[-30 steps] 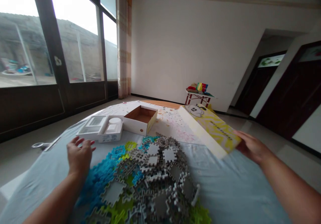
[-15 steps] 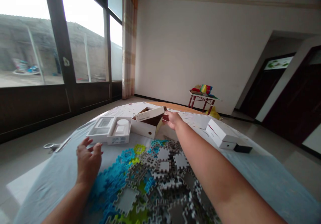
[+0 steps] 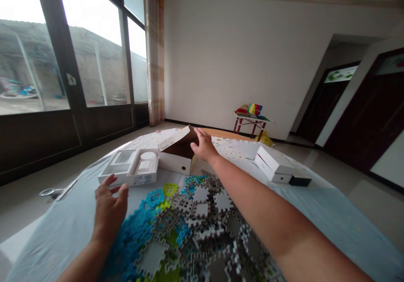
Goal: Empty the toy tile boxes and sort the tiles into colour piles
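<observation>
My right hand (image 3: 204, 145) reaches to the far part of the table, at the right side of a white cardboard box (image 3: 173, 162) with a dark inside. Its fingers are stretched out and the thumb stands apart; the fingertips are by the box's raised lid (image 3: 176, 138), and I cannot tell whether they touch it. My left hand (image 3: 111, 202) hovers with fingers apart, holding nothing, in front of a white two-part tray (image 3: 128, 175). Between my arms lies a heap of toothed interlocking tiles, with blue pieces (image 3: 134, 227), grey pieces (image 3: 202, 209) and green pieces (image 3: 171, 189).
White boxes (image 3: 273, 166) and a black box (image 3: 299, 181) stand on the right of the cloth-covered table (image 3: 334, 219). A metal ring-shaped object (image 3: 49, 192) is at the left edge. Farther back, a small table (image 3: 251, 118) carries colourful items.
My right hand, earlier pinching something dark reddish at the box's right side, now has its fingers spread. The lid's far end stands higher. The view has shifted slightly; my left hand stays open.
</observation>
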